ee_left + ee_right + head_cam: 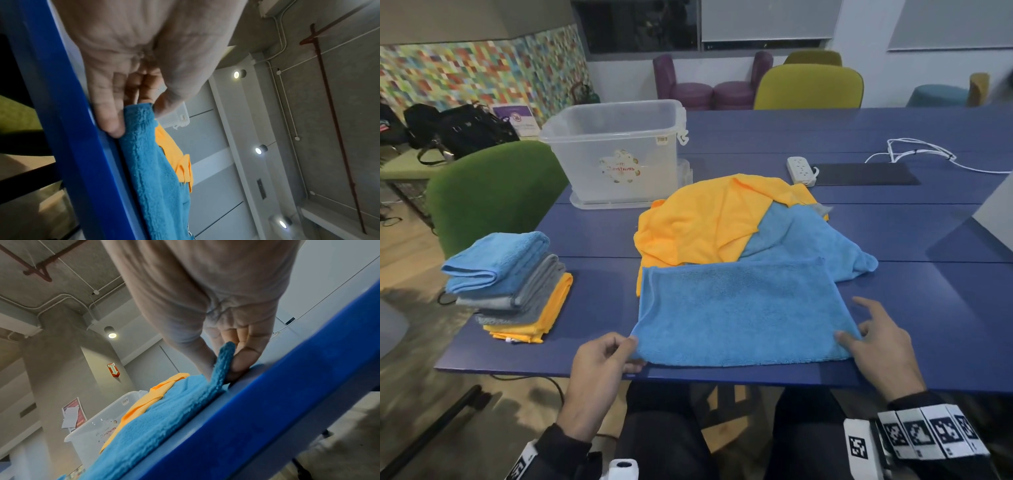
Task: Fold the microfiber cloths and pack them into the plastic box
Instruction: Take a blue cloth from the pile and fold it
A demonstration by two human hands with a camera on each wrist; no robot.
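Blue cloth (743, 311) lies flat on the blue table (893, 240), folded to a wide rectangle, long axis left-right along the near table edge, one long side close to that edge. Far long side butts against the loose pile.

Left hand (599, 370) pinches the near-left corner: thumb on top, fingers curled under, corner lifted slightly off the table. Left wrist view confirms it, cloth edge clamped between thumb and fingers (109, 116) at the table edge. Right hand (880, 346) pinches the near-right corner: thumb on the cloth, index finger extended and free above the table. Right wrist view shows the corner standing up between thumb and fingers (242, 360). So the cloth spans between the two grips, both at the near corners, the body of it lying away from the person.

Behind it: unfolded pile, orange cloth (698, 222) on the left, second blue cloth (811, 240) on the right, overlapping, a grey bit poking out at the back. Folded stack (510, 284) well to the left near the table's left edge: blue on top, grey in the middle, orange at the bottom. Clear plastic box (616, 150) at far left of the table, open top, sticker on the front wall, standing on what looks like its lid.

Also on the table: white power strip (801, 169) with cable, dark mat (863, 173) beside it. Green chair (489, 192) at left, yellow and purple chairs beyond the table, mosaic wall and black bags at far left.
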